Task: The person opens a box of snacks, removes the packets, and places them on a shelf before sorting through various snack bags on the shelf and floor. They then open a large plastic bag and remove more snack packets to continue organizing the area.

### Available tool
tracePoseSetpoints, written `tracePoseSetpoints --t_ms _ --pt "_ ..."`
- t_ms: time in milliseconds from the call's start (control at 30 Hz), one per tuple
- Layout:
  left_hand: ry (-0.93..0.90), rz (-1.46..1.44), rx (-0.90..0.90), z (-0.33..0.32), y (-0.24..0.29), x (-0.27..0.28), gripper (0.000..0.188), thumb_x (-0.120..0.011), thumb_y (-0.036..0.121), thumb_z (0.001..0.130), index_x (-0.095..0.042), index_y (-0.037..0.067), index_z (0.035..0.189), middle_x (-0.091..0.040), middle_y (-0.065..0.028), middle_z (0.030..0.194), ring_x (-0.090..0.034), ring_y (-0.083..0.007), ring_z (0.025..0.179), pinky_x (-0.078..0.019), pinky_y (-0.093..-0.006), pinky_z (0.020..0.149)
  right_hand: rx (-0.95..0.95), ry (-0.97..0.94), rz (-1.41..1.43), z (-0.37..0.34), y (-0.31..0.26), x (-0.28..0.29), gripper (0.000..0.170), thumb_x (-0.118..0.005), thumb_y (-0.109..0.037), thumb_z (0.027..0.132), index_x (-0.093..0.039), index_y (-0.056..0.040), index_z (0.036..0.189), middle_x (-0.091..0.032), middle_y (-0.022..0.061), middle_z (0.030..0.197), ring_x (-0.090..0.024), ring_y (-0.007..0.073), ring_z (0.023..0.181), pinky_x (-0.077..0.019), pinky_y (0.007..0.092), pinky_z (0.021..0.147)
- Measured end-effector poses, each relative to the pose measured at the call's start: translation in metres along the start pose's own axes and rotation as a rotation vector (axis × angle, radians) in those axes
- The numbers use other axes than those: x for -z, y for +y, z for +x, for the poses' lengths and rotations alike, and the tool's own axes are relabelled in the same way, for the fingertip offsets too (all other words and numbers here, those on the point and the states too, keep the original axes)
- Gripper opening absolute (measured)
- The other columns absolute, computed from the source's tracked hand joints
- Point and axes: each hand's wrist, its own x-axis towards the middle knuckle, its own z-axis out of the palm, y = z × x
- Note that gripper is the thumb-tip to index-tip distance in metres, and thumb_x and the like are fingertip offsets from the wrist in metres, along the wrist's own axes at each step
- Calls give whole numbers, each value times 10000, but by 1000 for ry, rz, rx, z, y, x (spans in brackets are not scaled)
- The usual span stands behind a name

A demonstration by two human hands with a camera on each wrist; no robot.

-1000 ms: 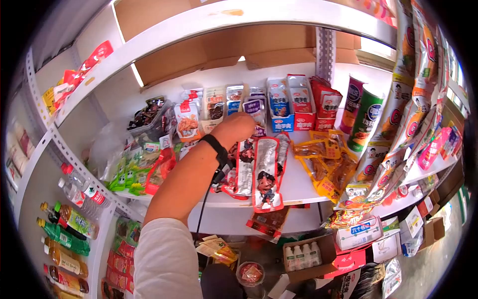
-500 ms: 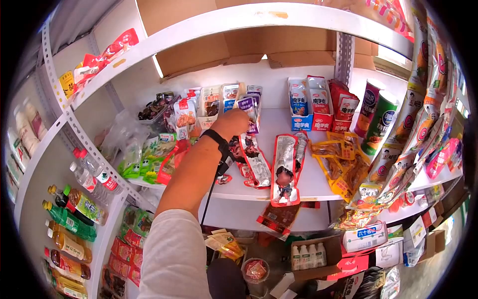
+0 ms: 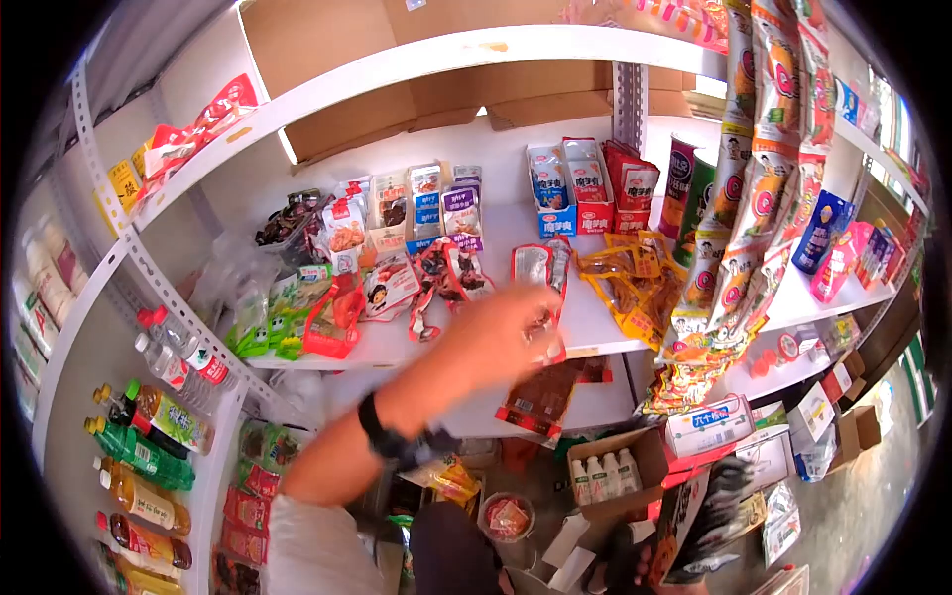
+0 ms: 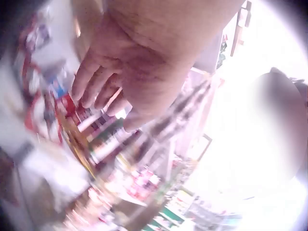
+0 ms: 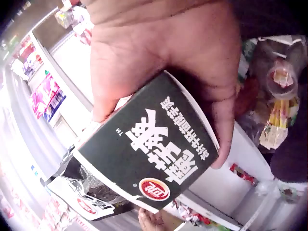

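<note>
My left hand (image 3: 501, 332), blurred, hangs over the front of the white shelf and overlaps a red-edged snack packet (image 3: 533, 263). In the left wrist view its fingers (image 4: 103, 86) are loosely bent, with nothing in them. My right hand (image 5: 163, 53) grips an open black cardboard box (image 5: 149, 144) with white lettering, thumb on one side and fingers on the other. Dark snack packets (image 5: 86, 185) stick out of it. In the head view this box (image 3: 684, 526) is low on the right. More red-edged packets (image 3: 451, 273) lie left of my left hand.
Behind stand boxes of small snack packs (image 3: 461, 213), plus blue and red boxes (image 3: 552, 193). Yellow packets (image 3: 635, 283) lie to the right, beside hanging strips of snack bags (image 3: 764, 178). Bottles (image 3: 144, 451) line the left shelf. An open carton of small bottles (image 3: 605, 476) is below.
My left hand has come away from the packets near the back boxes, moving right and toward the front edge. Some red-edged packets now lie farther left. The black box has come up higher at lower right.
</note>
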Motion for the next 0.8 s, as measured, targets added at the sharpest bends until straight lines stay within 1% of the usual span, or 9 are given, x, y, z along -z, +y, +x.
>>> tracePoseSetpoints --t_ms 33,100,167,233,333,467,567,633,800 --pt "-93 -156 -72 -32 31 -10 398 -711 323 949 -631 70 1246 -686 -141 1161 -686 -299 1023 -565 -396 859 -66 186 327 9 -3 -2 253 -653 -131 947 -665 -61 1190 -719 130 1080 -691 322 961 -576 438 845" --pt "-186 -338 -101 -90 74 -45 671 -760 436 915 -547 30 1404 -642 -177 1294 -684 -268 1090 -593 -379 842 296 109 -549 39 16 -22 573 -480 -569 990 -532 -178 1407 -696 151 1092 -667 341 933 -535 519 750" --pt "-288 -463 -46 -135 102 -74 893 -805 439 877 -383 6 1534 -582 -196 1406 -656 -290 1182 -602 -387 857 321 -159 -648 57 41 -61 580 -485 -583 982 -559 -167 1379 -693 149 1131 -674 347 965 -542 537 800" --pt "-268 -616 118 -167 119 -96 1013 -838 441 847 -283 9 1576 -554 -184 1446 -644 -293 1207 -600 -389 882 398 -135 -648 74 59 -91 655 -444 -631 979 -605 -95 1320 -695 151 1146 -677 366 1004 -543 544 898" --pt "-43 -640 221 -192 138 -108 1068 -881 452 796 -284 -2 1556 -547 -193 1443 -638 -295 1218 -589 -385 927 403 -177 -673 99 79 -112 785 -357 -728 1001 -509 -100 1447 -670 146 1280 -668 310 1120 -537 484 983" --pt "175 -488 375 -203 137 -113 1041 -904 465 762 -331 -17 1485 -557 -220 1392 -654 -324 1181 -557 -407 985 437 -303 -833 120 126 -151 839 -308 -738 1011 -462 -72 1497 -623 117 1399 -631 279 1240 -501 441 1091" --pt "377 -509 283 -201 128 -109 710 -881 327 788 -568 -4 1332 -662 -150 1250 -670 -266 1144 -536 -398 963 421 -348 -838 138 144 -154 728 -375 -637 1057 -419 -77 1519 -585 118 1441 -614 261 1261 -492 433 1092" --pt "342 -665 286 -198 126 -91 522 -830 206 815 -634 -1 1252 -696 -128 1194 -686 -231 1079 -528 -365 951 462 -331 -857 141 152 -165 659 -430 -569 1073 -417 -80 1515 -572 95 1444 -582 248 1289 -463 432 1113" --pt "373 -819 314 -184 111 -67 473 -812 119 843 -630 -14 1259 -696 -77 1194 -653 -157 1071 -527 -344 950 383 -398 -944 130 148 -176 653 -530 -526 1050 -373 -128 1544 -522 71 1483 -537 215 1311 -436 460 1095"
